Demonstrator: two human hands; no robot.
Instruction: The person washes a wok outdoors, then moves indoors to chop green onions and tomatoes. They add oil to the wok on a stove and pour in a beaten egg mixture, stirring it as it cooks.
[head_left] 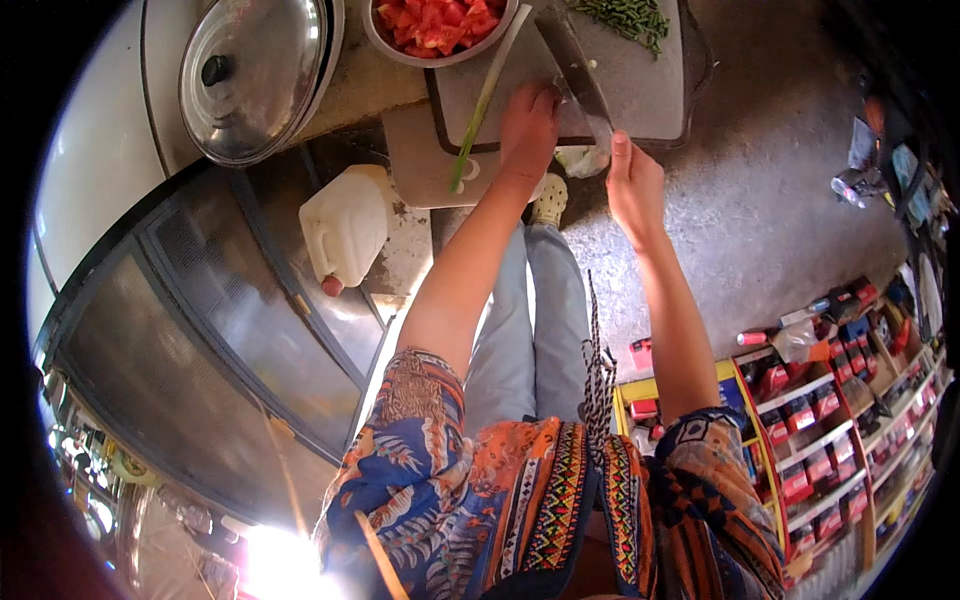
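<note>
My right hand (636,185) grips a kitchen knife (580,75), its broad blade slanting to the far left over the grey cutting board (650,100). Just left of the blade, my left hand (530,130) rests on the board with its fingers curled down. Whatever those fingers press on is hidden, apart from a pale bit near the fingertips. Beside this hand lies a long green onion stalk (487,100), white at its far end and running past the board's near edge. Chopped green pieces (632,22) are heaped at the board's far right.
A metal bowl of cut tomatoes (440,25) stands at the far left of the board. Further left is a pot with a shiny lid (255,85). A white plastic jug (345,225) stands below. Shelves of red boxes (810,450) line the right.
</note>
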